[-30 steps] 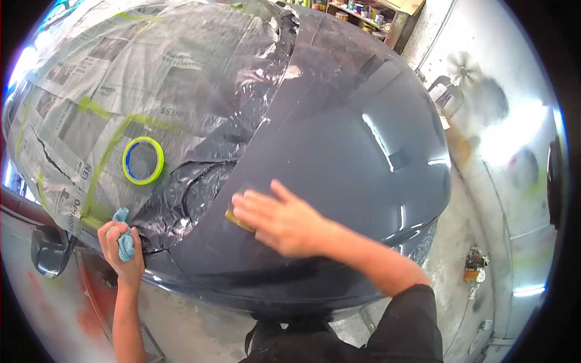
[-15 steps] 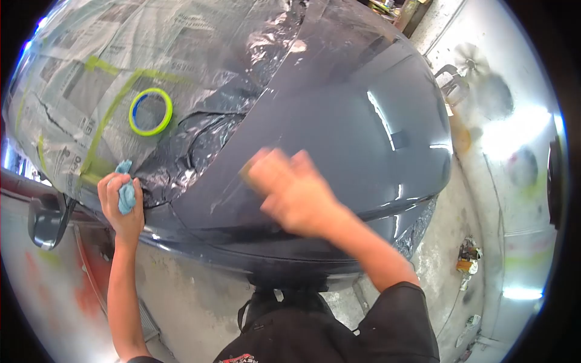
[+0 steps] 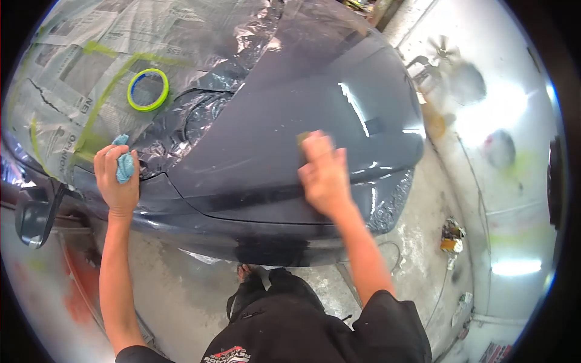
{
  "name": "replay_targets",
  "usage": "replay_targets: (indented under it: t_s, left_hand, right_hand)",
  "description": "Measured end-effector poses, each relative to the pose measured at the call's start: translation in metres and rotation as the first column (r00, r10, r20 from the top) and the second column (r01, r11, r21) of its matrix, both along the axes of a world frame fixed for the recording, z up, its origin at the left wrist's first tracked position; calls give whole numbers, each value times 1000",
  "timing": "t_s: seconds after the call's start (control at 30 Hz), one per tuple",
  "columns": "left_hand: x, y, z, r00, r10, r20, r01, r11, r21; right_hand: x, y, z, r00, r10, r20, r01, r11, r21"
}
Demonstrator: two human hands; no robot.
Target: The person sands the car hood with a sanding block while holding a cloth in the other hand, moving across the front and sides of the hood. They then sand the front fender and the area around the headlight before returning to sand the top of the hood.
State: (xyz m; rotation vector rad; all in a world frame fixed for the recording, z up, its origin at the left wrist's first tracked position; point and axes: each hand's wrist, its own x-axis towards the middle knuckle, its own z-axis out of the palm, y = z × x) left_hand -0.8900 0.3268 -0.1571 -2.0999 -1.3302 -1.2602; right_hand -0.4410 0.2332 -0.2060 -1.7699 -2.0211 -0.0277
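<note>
My left hand (image 3: 116,189) is closed around a crumpled light blue cloth (image 3: 125,167) and rests at the edge of the car body, by the masked windshield area. My right hand (image 3: 327,175) lies over the dark grey car hood (image 3: 272,130), blurred a little by motion. Under its fingertips shows the edge of a small olive-brown pad (image 3: 302,140), pressed against the hood; its exact kind is hard to make out. A roll of yellow-green masking tape (image 3: 164,93) lies on the newspaper masking (image 3: 115,85) beyond my left hand.
Crinkled plastic film (image 3: 200,109) borders the bare hood. A side mirror (image 3: 37,212) sticks out at the left. On the right stand a paint-spattered wall (image 3: 505,206) and a wall fan (image 3: 443,49). Small clutter (image 3: 451,236) lies on the concrete floor (image 3: 417,266).
My right hand has slid to the right across the hood with the pad. My left hand still grips the cloth at the same spot on the car. The whole view has shifted slightly.
</note>
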Motion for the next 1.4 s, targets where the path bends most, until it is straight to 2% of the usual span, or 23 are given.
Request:
replay_targets:
  t_s: [0.07,0.13,0.2,0.23,0.27,0.33,0.43,0.47,0.53,0.6,0.67,0.7,0.8,0.87,0.93,1.0,1.07,1.13,1.23,1.33,1.37,1.4]
  left_hand:
    - [-2,-1,0,1000,-29,8,29,1000,-1]
    - [-1,-1,1,999,-39,11,39,999,4]
    - [-5,0,-2,999,-48,0,48,999,14]
    - [-7,0,-4,999,-45,11,45,999,12]
    - [-6,0,-5,998,-55,16,55,998,11]
    - [-6,-1,-3,998,-64,23,64,998,13]
    - [-10,0,-10,999,-43,27,43,999,0]
    - [-9,1,-10,999,-30,33,30,1000,-4]
    - [-8,4,-8,998,-57,37,57,998,-5]
    - [-9,2,-6,998,-68,13,68,997,-36]
    - [-5,1,4,996,-76,-41,73,994,-86]
    - [5,-1,11,996,-88,-35,84,992,-90]
    - [51,-5,38,988,-149,-27,144,980,-136]
    - [113,-4,61,982,-186,-11,181,964,-196]
    - [188,-5,78,963,-265,56,270,924,-270]
    - [246,4,77,944,-330,-10,297,861,-412]
    - [309,8,74,893,-443,-77,360,806,-470]
    - [358,20,56,801,-590,-99,472,725,-501]
    - [421,25,39,762,-632,-144,440,668,-600]
    - [451,27,30,737,-655,-169,442,656,-612]
    - [451,26,29,730,-663,-166,462,658,-595]
    - [447,28,28,723,-670,-170,476,660,-581]
  right_hand:
    - [65,11,-19,971,-217,-105,219,976,9]
    - [46,16,-28,956,-274,-105,280,959,46]
    - [-12,-11,2,999,5,-45,-6,1000,-20]
    - [-37,-30,-1,982,135,-132,-142,989,-41]
    - [-39,-33,-18,978,196,-69,-194,981,28]
    - [-2,-17,-11,994,108,-30,-106,993,56]
    - [99,44,-31,939,-306,-156,323,942,92]
    - [112,59,-42,931,-353,-97,361,928,88]
    - [81,50,-34,949,-312,-41,315,939,138]
    - [34,-3,-3,995,20,-97,-9,994,109]
    - [25,-47,-23,961,260,-95,-252,964,88]
    - [45,-48,-29,964,267,20,-267,961,74]
    - [140,15,-18,999,-27,18,26,998,49]
    - [204,75,-47,978,-207,-35,210,958,197]
    - [178,59,-30,994,-75,-83,90,978,187]
    - [129,16,-13,991,60,-118,-36,980,195]
    - [96,-31,-30,942,302,-145,-279,947,162]
    - [106,-23,-27,927,357,-112,-333,924,189]
    - [121,23,5,910,393,-135,-408,905,-121]
    - [107,9,-6,939,329,-102,-329,944,20]
    - [104,-5,-14,941,327,-87,-313,939,143]
    - [107,-9,-21,923,372,-100,-356,923,146]
